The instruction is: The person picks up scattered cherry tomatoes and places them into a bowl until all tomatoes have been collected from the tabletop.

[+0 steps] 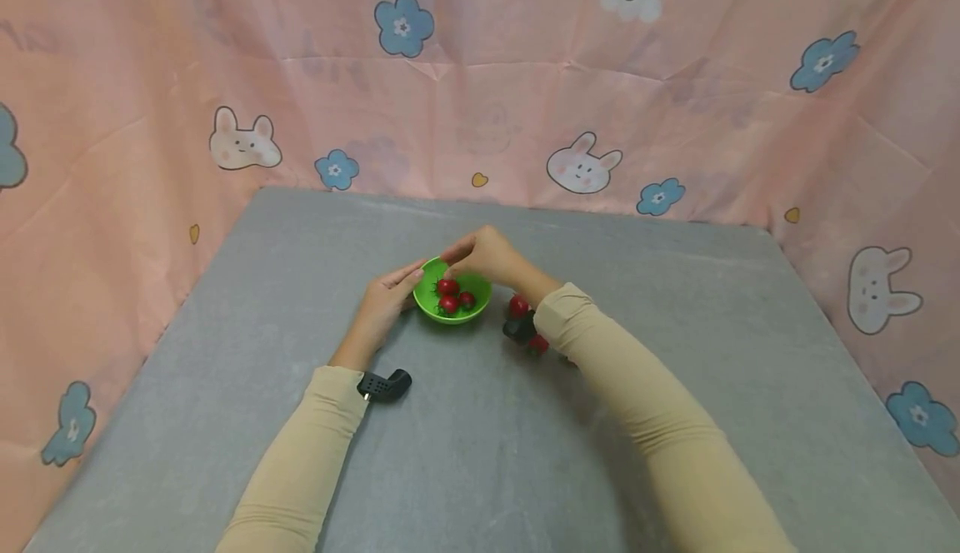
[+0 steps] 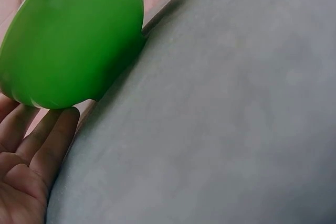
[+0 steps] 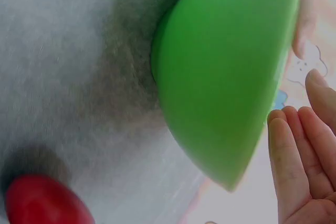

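Note:
A green bowl [image 1: 474, 313] stands on the grey table with three small red tomatoes [image 1: 447, 305] in it, green stems showing. At the bowl's left rim, my left hand [image 1: 381, 307] holds it; in the left wrist view, its fingers [image 2: 55, 142] touch the outside of the bowl [image 2: 73, 40]. My right hand [image 1: 491, 257] is over the far right rim, fingertips pointing into the bowl. Nothing shows between its thumb and fingers [image 3: 291, 171] in the right wrist view. More tomatoes [image 1: 518, 306] lie right of the bowl, partly hidden by the right wrist.
The grey table [image 1: 465, 453] reaches back to a pink cloth [image 1: 480, 103] printed with rabbits, flowers and clouds. Black camera mounts [image 1: 385, 386] are worn on both wrists. Something small and dark shows beside the right sleeve [image 1: 630, 370], mostly hidden.

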Demonstrator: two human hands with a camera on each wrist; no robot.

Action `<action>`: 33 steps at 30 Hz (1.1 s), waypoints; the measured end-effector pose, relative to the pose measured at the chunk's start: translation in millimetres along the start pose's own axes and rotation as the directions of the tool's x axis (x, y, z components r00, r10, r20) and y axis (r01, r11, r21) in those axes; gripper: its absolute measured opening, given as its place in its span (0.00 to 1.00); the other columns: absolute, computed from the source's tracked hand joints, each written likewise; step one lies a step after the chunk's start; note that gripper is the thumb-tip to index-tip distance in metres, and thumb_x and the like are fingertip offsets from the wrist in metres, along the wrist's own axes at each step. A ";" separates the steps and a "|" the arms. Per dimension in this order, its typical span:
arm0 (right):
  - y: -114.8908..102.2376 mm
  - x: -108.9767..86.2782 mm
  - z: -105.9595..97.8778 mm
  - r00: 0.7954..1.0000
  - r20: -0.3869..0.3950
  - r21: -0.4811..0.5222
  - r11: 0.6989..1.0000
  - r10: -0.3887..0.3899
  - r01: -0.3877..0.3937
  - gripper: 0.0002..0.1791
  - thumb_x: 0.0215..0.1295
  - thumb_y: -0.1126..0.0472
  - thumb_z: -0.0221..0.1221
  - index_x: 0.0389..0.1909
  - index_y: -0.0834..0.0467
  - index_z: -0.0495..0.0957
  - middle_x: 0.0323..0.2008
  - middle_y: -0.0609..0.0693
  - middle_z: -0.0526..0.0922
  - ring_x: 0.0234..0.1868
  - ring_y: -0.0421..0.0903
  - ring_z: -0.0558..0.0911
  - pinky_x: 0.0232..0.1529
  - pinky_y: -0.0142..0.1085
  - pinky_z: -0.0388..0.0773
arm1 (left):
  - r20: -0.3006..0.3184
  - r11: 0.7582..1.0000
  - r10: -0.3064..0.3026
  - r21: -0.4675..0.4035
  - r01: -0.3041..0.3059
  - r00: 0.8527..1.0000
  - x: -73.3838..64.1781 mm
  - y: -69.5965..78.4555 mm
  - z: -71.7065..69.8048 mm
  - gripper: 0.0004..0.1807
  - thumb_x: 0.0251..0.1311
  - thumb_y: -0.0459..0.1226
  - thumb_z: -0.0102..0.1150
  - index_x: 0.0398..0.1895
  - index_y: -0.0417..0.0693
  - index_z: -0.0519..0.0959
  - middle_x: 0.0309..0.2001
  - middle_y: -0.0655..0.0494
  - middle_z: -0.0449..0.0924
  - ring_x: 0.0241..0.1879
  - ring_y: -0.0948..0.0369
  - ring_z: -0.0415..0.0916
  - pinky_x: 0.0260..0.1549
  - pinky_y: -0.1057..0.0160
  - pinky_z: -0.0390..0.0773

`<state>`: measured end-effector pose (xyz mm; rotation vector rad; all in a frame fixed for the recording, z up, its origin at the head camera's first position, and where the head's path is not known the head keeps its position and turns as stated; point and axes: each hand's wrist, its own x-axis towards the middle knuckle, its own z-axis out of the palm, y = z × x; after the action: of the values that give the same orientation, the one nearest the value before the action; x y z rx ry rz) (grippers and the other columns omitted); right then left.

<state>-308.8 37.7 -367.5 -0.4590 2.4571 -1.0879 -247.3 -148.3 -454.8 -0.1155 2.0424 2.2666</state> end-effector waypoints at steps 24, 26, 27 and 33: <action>51.3 -58.2 -48.8 0.990 -0.144 0.251 0.967 -0.016 0.052 0.20 0.60 0.51 0.70 0.51 0.54 0.86 0.50 0.48 0.88 0.55 0.46 0.82 0.66 0.46 0.75 | -0.007 0.999 -0.004 0.036 0.004 1.000 0.4 -0.4 -0.6 0.23 0.73 0.42 0.54 0.67 0.44 0.73 0.69 0.50 0.72 0.66 0.55 0.72 0.52 0.72 0.80; 55.7 -63.4 -51.9 0.988 -0.152 0.271 0.961 -0.008 0.049 0.21 0.61 0.51 0.69 0.52 0.56 0.85 0.51 0.48 0.88 0.55 0.45 0.82 0.66 0.46 0.74 | -0.004 0.999 -0.003 0.037 0.003 1.000 0.7 -1.0 -0.6 0.23 0.73 0.42 0.54 0.67 0.44 0.73 0.69 0.50 0.71 0.66 0.56 0.72 0.52 0.72 0.80; 58.0 -66.6 -53.2 0.988 -0.156 0.281 0.959 0.000 0.044 0.21 0.61 0.52 0.69 0.53 0.56 0.84 0.51 0.48 0.88 0.55 0.44 0.82 0.66 0.46 0.74 | -0.004 0.999 -0.003 0.039 0.003 1.000 0.9 -1.3 -0.6 0.23 0.73 0.42 0.54 0.67 0.45 0.73 0.69 0.50 0.72 0.66 0.56 0.72 0.52 0.72 0.81; 74.1 -87.9 -59.1 0.979 -0.193 0.314 0.950 0.063 0.001 0.23 0.62 0.53 0.68 0.55 0.61 0.82 0.51 0.48 0.88 0.52 0.36 0.82 0.69 0.47 0.71 | -0.006 0.999 -0.004 0.045 0.004 1.000 1.2 -1.8 0.8 0.23 0.72 0.42 0.54 0.67 0.45 0.74 0.69 0.50 0.72 0.66 0.55 0.72 0.53 0.71 0.80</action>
<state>-271.8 161.5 -366.9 -0.2189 2.3841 -1.5444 -248.2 -147.3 -456.6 -0.1239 2.0925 2.2191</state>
